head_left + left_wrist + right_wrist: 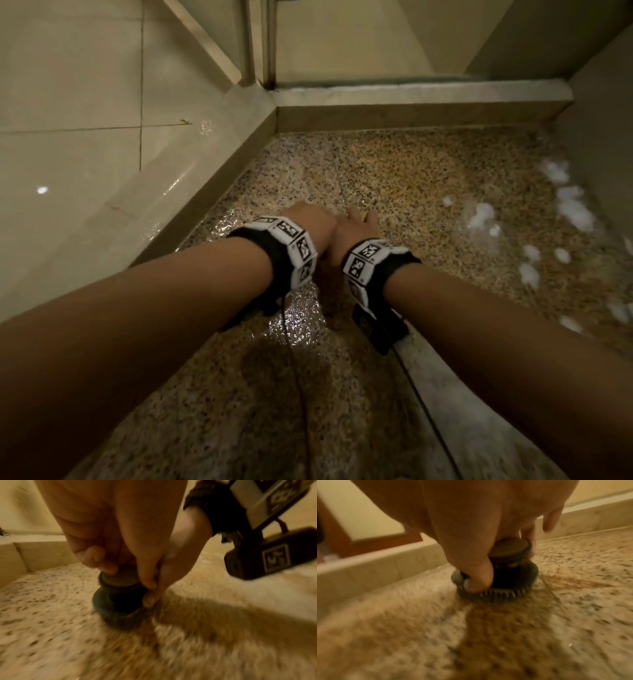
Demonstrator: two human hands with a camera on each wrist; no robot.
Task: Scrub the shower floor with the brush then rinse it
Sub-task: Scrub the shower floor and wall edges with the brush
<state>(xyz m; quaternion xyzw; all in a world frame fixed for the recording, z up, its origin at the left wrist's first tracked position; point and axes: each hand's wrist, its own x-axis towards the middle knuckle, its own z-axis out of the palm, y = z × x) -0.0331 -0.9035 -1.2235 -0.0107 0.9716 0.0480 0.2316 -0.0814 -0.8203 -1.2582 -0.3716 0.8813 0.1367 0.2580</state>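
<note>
Our fingers (pixel 476 577) curl around the brush (pixel 501 577), both the left hand (pixel 120 534) and right hand (pixel 471 513) clamped on its knob. It is round, dark, with short bristles pressed onto the wet speckled shower floor (pixel 394 164). A raised curb (pixel 411 116) borders ahead and left; foam (pixel 568 205) dots the right, open floor between.

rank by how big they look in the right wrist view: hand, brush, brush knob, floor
1. floor, fills most of the frame
2. right hand, enlarged by nearness to the camera
3. brush
4. brush knob, the brush's smaller top disc
</note>
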